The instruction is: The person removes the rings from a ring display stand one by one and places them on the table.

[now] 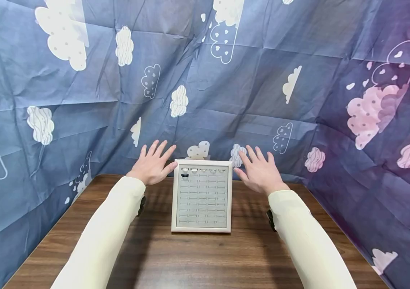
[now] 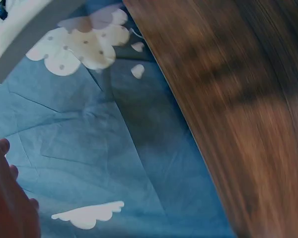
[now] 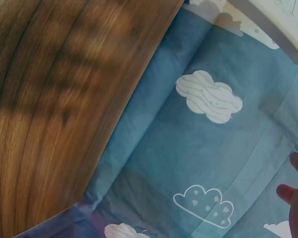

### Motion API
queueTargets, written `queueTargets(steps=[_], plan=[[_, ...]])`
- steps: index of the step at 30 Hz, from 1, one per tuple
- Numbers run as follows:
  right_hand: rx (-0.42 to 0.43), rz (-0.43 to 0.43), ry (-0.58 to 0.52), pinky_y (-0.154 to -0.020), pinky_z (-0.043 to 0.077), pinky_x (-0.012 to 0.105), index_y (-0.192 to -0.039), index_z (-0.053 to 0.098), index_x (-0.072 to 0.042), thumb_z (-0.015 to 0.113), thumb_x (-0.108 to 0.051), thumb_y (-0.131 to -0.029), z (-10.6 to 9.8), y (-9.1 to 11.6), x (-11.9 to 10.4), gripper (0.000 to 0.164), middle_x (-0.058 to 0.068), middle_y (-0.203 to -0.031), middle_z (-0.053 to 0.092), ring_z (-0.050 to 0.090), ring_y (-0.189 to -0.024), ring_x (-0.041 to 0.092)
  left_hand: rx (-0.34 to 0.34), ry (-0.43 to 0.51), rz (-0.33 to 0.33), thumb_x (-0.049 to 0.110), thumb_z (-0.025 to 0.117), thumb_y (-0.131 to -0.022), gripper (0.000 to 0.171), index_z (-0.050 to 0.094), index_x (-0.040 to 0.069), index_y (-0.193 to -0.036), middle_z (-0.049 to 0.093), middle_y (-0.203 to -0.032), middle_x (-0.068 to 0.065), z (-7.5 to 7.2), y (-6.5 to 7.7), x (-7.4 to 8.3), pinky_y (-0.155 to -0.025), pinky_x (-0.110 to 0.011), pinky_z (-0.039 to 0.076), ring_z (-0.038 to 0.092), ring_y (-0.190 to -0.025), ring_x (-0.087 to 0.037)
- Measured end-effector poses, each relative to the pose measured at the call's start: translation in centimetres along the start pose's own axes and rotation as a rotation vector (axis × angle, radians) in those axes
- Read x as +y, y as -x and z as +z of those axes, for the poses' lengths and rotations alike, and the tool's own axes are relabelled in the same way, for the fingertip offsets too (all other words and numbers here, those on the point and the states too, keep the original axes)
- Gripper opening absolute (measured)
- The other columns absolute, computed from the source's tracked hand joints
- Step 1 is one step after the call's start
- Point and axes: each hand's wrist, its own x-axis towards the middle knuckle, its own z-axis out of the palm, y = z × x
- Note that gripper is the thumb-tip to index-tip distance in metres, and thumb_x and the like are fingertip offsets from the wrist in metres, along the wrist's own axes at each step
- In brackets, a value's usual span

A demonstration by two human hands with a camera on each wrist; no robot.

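Note:
A white-framed ring display board with grey slotted rows stands at the middle of the table. Several pale ring-like pieces sit along its top row, and one dark ring is below them at the left. My left hand is raised with fingers spread, its thumb tip right at the board's upper left corner. On the other side, my right hand is spread too, thumb close to the upper right edge. Neither hand holds anything. Both wrist views catch part of the white frame and only the edge of each hand.
The brown wooden table ends at a blue cloth backdrop with cloud prints, which hangs behind and along both sides. Cream sleeves cover both forearms, and a dark band shows at each wrist.

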Motion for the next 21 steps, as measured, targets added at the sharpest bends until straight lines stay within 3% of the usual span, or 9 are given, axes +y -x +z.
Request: queueTargets(steps=[7,11,14,17,21], plan=[[0.082,-0.066,0.017,-0.119,0.036,0.069,-0.166,0.04,-0.011,0.044,-0.056,-0.112,-0.1,-0.3,-0.9,0.07,0.018,-0.171,0.043,0.043,-0.156,0.042,0.001,0.187,-0.031,0.058,0.032,-0.115,0.073,0.018,0.019,-0.175,0.016,-0.181,-0.018,1.0,0.0,0.3,-0.13,-0.072,0.014,0.01,-0.167,-0.046],[0.162,-0.104,-0.004,-0.109,0.046,0.062,-0.159,0.047,-0.009,0.046,-0.053,-0.111,-0.4,-0.4,-1.8,0.065,0.018,-0.159,0.058,0.057,-0.144,0.04,0.014,0.305,-0.03,0.054,0.032,-0.115,0.073,0.015,0.017,-0.175,0.016,-0.18,-0.019,1.8,0.2,0.3,-0.13,-0.07,0.019,0.014,-0.167,-0.045],[0.251,-0.11,-0.028,-0.1,0.051,0.059,-0.149,0.054,-0.007,0.048,-0.05,-0.111,-0.6,-0.3,-2.2,0.057,0.018,-0.139,0.071,0.066,-0.127,0.042,0.04,0.447,-0.002,0.052,0.037,-0.115,0.073,0.014,0.016,-0.175,0.018,-0.18,-0.018,2.4,0.4,0.4,-0.131,-0.065,0.023,0.021,-0.166,-0.042],[0.333,-0.109,-0.054,-0.093,0.052,0.057,-0.141,0.056,-0.006,0.05,-0.047,-0.11,-0.6,-0.2,-2.4,0.052,0.018,-0.123,0.074,0.069,-0.112,0.044,0.074,0.617,0.026,0.047,0.044,-0.115,0.073,0.015,0.019,-0.175,0.023,-0.177,-0.019,3.1,0.6,0.5,-0.128,-0.062,0.032,0.033,-0.162,-0.042],[0.403,-0.129,-0.095,-0.089,0.053,0.057,-0.138,0.059,-0.004,0.052,-0.043,-0.109,-0.3,0.0,-2.6,0.049,0.018,-0.119,0.074,0.068,-0.104,0.044,0.107,0.842,0.032,0.036,0.058,-0.112,0.076,0.015,0.023,-0.173,0.03,-0.172,-0.022,4.4,1.0,0.9,-0.118,-0.065,0.045,0.047,-0.152,-0.049]])
